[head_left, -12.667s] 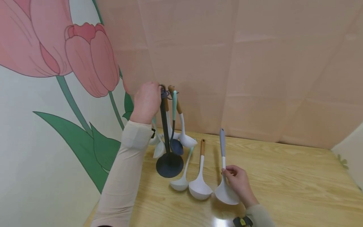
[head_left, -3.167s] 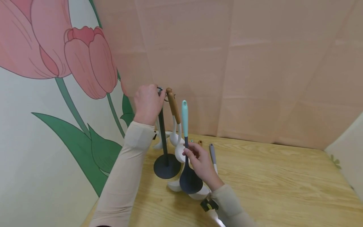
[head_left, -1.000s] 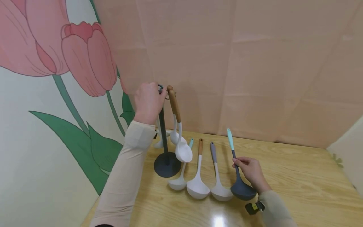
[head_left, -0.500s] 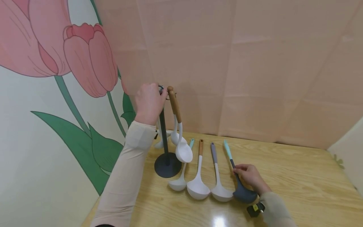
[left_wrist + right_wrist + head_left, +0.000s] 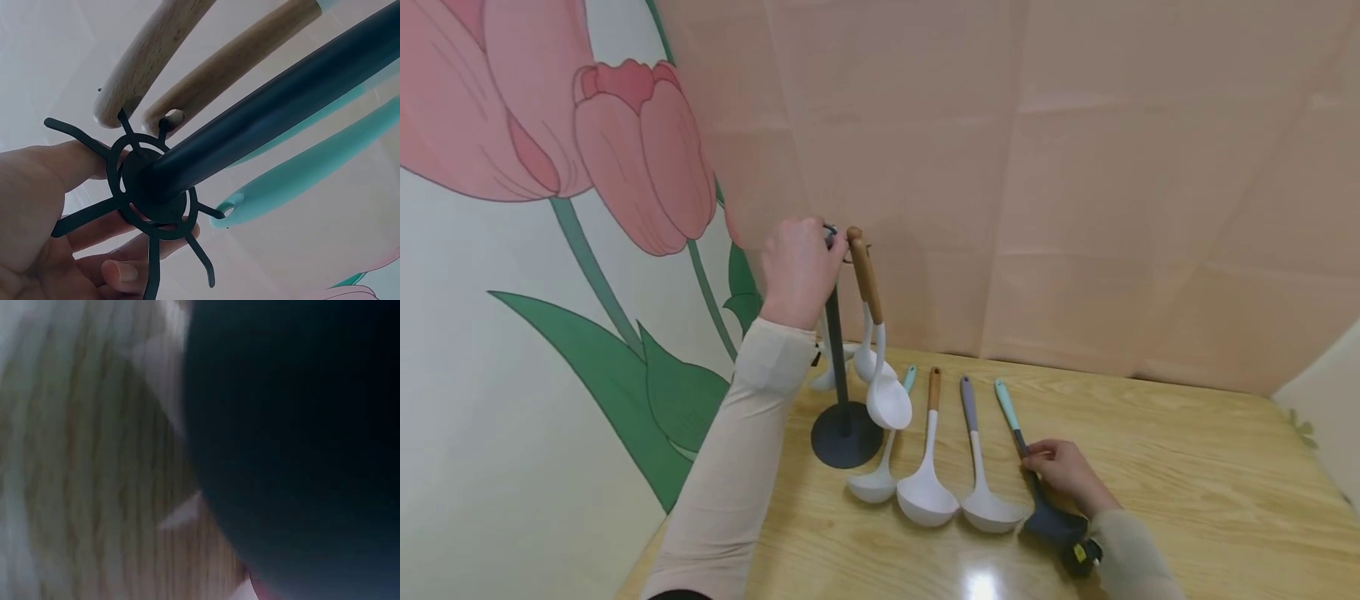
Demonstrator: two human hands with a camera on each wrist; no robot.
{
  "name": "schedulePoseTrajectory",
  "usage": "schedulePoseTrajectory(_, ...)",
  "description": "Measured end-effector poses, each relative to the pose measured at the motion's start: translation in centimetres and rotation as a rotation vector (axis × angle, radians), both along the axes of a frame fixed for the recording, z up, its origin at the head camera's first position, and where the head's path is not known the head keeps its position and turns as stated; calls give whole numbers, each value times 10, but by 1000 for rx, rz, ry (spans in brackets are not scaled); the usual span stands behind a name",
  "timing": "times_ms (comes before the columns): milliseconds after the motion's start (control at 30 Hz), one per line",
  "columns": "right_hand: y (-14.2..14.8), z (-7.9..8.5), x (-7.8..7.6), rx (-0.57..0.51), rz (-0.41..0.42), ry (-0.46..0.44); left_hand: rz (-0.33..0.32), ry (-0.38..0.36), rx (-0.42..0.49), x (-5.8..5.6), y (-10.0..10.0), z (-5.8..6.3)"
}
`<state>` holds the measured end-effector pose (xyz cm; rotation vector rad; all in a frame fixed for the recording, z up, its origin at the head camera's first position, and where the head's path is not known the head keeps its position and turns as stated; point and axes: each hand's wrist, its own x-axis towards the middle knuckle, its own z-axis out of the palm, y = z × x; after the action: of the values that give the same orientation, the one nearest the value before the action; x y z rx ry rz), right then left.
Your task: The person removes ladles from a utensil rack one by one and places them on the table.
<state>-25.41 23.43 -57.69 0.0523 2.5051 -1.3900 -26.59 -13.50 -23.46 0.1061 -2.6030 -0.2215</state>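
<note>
My left hand (image 5: 800, 271) grips the top of a black utensil stand (image 5: 837, 350), thumb and fingers about its hooked ring (image 5: 115, 187) in the left wrist view. White ladles (image 5: 889, 406) with wooden handles hang from the hooks, and teal handles (image 5: 300, 169) hang beside the pole. On the table, my right hand (image 5: 1067, 473) pinches the stem of a dark ladle (image 5: 1051, 523) with a teal handle; its bowl (image 5: 294, 437) fills much of the right wrist view. Left of it lie a grey-handled ladle (image 5: 988, 510), a wood-handled one (image 5: 928, 498) and a teal-handled one (image 5: 874, 487).
The wood-grain table (image 5: 1187, 483) stretches to the right of the dark ladle. A pinkish-brown sheet (image 5: 1075, 183) covers the back wall. The left wall (image 5: 587, 417), painted with tulips, stands close beside my left arm.
Earlier the dark ladle hung on the stand; my right hand took it off, carried it right and lowered it beside the grey-handled ladle. My left hand stayed at the stand's top.
</note>
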Motion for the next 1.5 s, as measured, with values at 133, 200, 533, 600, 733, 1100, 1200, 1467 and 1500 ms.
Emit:
schedulePoseTrajectory(133, 1, -2, 3, -3, -15, -14, -7, -3, -4, -1, 0, 0)
schedulePoseTrajectory(200, 3, -2, 3, 43, -7, 1, 0, -10, -6, -1, 0, 0)
schedulePoseTrajectory(533, 11, 11, 10, 299, 49, 40, -1, -15, -10, -2, -1, 1)
schedulePoseTrajectory(600, 10, 12, 12, 311, 67, 55, 0, -17, -8, -2, -1, 1)
schedulePoseTrajectory(733, 8, 12, 12, 337, 78, 70, 1, -14, -8, -1, -1, 1)
schedulePoseTrajectory(1100, -2, 15, 12, 351, 48, 60, -1, 3, -8, -1, 0, 0)
schedulePoseTrajectory(1200, -6, 18, 13, 344, 43, 63, 1, 9, -14, -2, -1, 0)
schedulePoseTrajectory(1467, -11, 15, 15, 325, 26, 26, -3, 5, 9, -1, -2, -1)
schedulePoseTrajectory(1500, -12, 15, 15, 328, 24, 27, -4, 11, 8, -1, -2, -1)
